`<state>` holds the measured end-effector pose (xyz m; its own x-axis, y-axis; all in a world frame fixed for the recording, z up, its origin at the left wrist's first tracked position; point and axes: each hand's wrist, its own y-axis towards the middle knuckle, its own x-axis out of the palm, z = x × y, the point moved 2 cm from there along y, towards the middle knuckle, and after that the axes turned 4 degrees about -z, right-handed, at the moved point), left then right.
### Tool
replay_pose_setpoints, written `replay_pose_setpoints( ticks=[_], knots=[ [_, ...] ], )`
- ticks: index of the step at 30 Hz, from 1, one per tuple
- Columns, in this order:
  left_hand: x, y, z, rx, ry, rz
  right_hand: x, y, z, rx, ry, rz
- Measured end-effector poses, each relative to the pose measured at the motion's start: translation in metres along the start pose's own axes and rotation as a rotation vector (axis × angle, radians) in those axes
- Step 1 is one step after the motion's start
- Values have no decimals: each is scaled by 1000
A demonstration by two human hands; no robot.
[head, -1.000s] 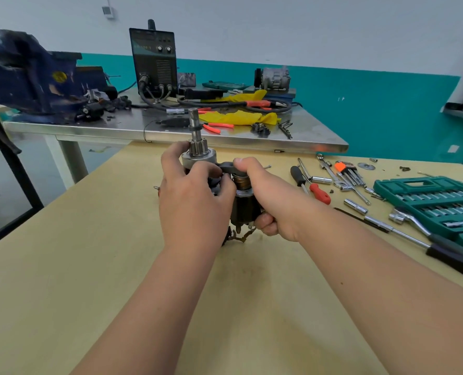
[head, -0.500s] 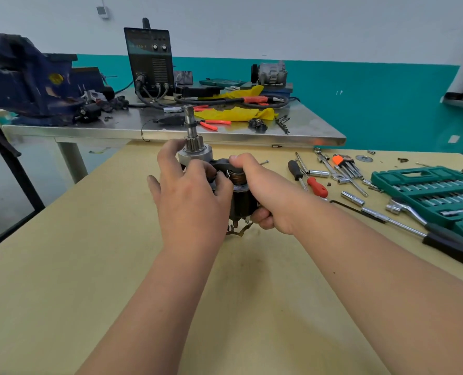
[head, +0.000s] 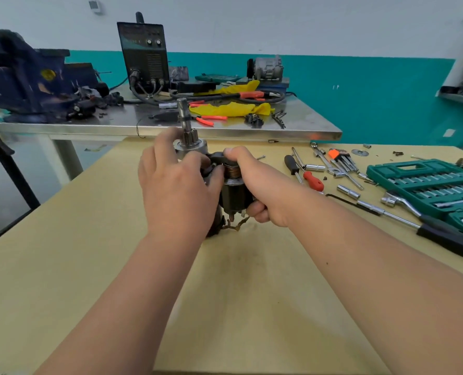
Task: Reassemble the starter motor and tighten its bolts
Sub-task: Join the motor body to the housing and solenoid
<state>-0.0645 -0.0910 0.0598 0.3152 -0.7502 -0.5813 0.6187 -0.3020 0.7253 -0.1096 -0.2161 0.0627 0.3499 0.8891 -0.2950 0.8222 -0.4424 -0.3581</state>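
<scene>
The starter motor stands upright on the wooden table point(head: 252, 293), its splined shaft and pinion gear point(head: 185, 119) pointing up. My left hand point(head: 176, 190) wraps the motor body just below the pinion and hides most of it. My right hand point(head: 263, 190) grips the black solenoid point(head: 234, 194) beside the motor, thumb on the black lever piece point(head: 218, 157) at its top. Copper windings show under that piece. Braided brush leads point(head: 235, 224) hang at the bottom, touching the table.
To the right lie screwdrivers point(head: 313, 181), hex keys point(head: 342, 158), sockets, a ratchet with a black handle point(head: 425, 226) and an open green socket case point(head: 425, 182). Behind stands a steel bench point(head: 225, 128) with a welder, a blue vise, yellow rags and pliers.
Both hands keep their hold on the assembly. My left fingers have shifted slightly around the pinion end, and the view has drifted a little.
</scene>
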Motion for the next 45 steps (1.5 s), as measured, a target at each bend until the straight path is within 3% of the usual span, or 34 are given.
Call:
replay_pose_setpoints(
  ticks=[7, 12, 17, 19, 22, 24, 26, 29, 33, 36, 45],
  knots=[
    [-1, 7, 8, -12, 137, -46, 2, 1, 0, 5, -5, 9],
    [-8, 8, 5, 37, 67, -140, -1, 2, 3, -1, 18, 11],
    [-26, -35, -15, 97, -63, 80, 0, 3, 3, 3, 21, 16],
    [-24, -54, -30, 43, -50, -6, 1, 4, 2, 6, 9, 20],
    [-10, -68, -39, -36, 116, -329, 2, 3, 1, -1, 7, 25],
    [-2, -71, -34, -56, 199, -449, 2, 3, 2, -6, 27, 22],
    [3, -70, -21, -24, 129, -421, 1, 2, 4, -11, 47, 15],
    [4, -66, 16, 56, -228, -192, 2, 1, 4, -26, 30, 22],
    [17, -63, 43, -39, -357, -247, 0, 2, 4, -14, 47, 61],
    [27, -67, 44, -89, -292, -325, 0, 3, 6, -8, 66, 54],
    [29, -34, 46, 112, 6, -466, -4, -4, 6, -22, 163, -37]
  ],
)
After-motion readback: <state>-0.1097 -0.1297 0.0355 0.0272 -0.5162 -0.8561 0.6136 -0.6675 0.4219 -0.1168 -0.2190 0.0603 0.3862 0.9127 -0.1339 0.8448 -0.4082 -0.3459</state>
